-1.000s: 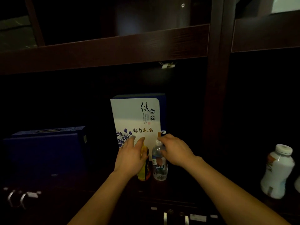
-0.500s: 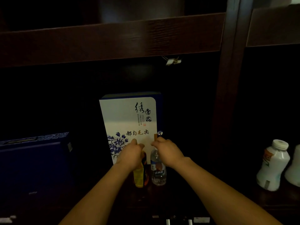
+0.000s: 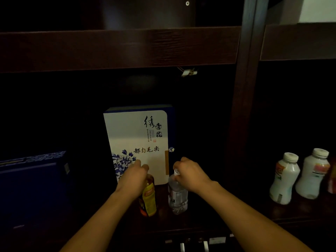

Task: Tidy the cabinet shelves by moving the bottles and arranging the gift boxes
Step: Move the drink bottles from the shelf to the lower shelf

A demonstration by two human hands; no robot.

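Note:
A white gift box [image 3: 135, 135] with blue flowers and black lettering stands upright at the back of the dark shelf. In front of it stand a yellow-labelled tea bottle [image 3: 148, 197] and a clear water bottle [image 3: 177, 195]. My left hand [image 3: 133, 176] is closed over the top of the tea bottle. My right hand [image 3: 189, 172] grips the cap and neck of the water bottle. A dark blue gift box [image 3: 32, 180] lies at the left of the same shelf.
A dark wooden post [image 3: 241, 110] divides the cabinet. Right of it stand two white bottles [image 3: 284, 178] [image 3: 313, 173], with something red at the frame edge. A thick shelf board [image 3: 118, 48] runs overhead. Small items lie along the lower front ledge [image 3: 192, 242].
Both hands have closed on the bottle tops. The two bottles now stand further apart, and the view has shifted so a second white bottle shows at the right.

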